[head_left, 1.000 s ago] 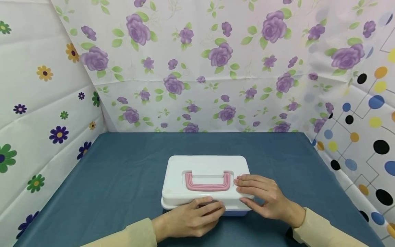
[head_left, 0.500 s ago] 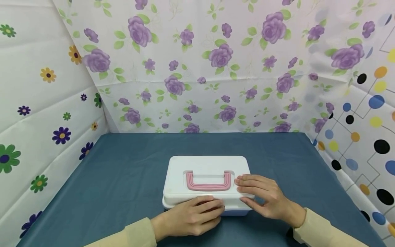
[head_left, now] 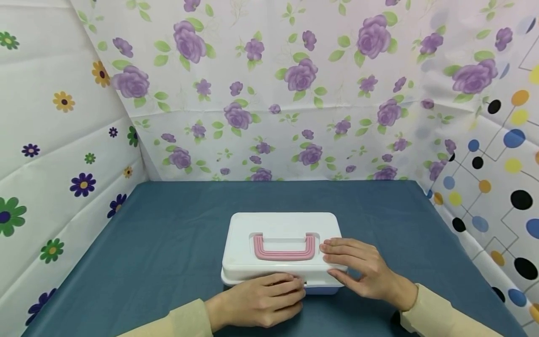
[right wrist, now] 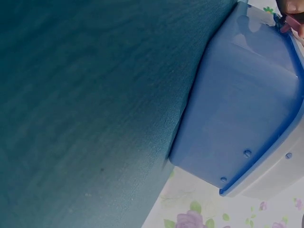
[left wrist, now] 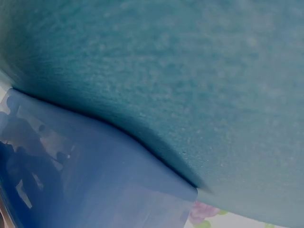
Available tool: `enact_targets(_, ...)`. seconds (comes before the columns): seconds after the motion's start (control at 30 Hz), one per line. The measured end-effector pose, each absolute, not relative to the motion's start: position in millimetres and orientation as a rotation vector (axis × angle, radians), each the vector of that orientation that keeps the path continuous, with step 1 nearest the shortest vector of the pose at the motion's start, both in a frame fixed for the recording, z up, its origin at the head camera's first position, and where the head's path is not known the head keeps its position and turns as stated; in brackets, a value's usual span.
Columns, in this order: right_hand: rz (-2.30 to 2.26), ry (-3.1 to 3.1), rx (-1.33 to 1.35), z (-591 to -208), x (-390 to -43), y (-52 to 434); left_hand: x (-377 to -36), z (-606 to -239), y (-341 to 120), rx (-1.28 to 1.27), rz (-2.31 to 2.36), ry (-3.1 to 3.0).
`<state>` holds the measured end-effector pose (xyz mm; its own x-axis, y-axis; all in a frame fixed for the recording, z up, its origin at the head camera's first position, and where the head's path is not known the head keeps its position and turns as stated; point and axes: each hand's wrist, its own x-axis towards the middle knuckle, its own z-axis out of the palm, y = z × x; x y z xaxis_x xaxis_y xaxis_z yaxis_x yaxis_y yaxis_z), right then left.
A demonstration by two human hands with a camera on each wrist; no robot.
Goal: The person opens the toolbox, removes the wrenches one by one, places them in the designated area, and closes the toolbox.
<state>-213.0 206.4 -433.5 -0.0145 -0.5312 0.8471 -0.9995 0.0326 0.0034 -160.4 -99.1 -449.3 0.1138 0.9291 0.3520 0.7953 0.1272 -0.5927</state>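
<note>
A storage box with a white lid (head_left: 284, 224) and a blue base (head_left: 322, 290) stands before me, lid down, its pink handle (head_left: 284, 255) folded flat on top. My left hand (head_left: 263, 299) is at the middle of the box's front, its curled fingers at a small pink latch (right wrist: 290, 23); the head view hides most of that latch behind the hand. On the lid's right front corner rests my right hand (head_left: 366, 269), its fingers straight across the top and its thumb against the front edge. The left wrist view shows the glossy blue side (left wrist: 109, 166) of the base.
A dark teal cloth (head_left: 177, 234) covers the table under the box. Behind it hangs a white curtain with purple roses (head_left: 301, 75). Sheets with daisies (head_left: 82, 185) on the left and coloured dots (head_left: 522, 199) on the right close in the sides.
The left hand's fingers have slid slightly down the front, off the lid's lower edge, showing a little more of the lid. The right hand and the box stay where they were.
</note>
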Motion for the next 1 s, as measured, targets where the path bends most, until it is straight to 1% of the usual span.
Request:
enact_targets(0.23, 0.866, -1.628, 1.573, -434.0, -212.6, 206.2, -160.8, -447.5, -98.9, -1.751, 0.197, -1.727)
enact_targets(0.4, 0.872, -1.64, 1.571, -434.5, -212.1, 206.3, -160.3, -447.7, -100.3, -1.749, 0.196, -1.768)
enact_targets(1.0, 0.872, -1.657, 1.58, -434.8, -212.5, 205.5, -148.6, -451.5, -102.2, -1.918, 0.21, -1.789)
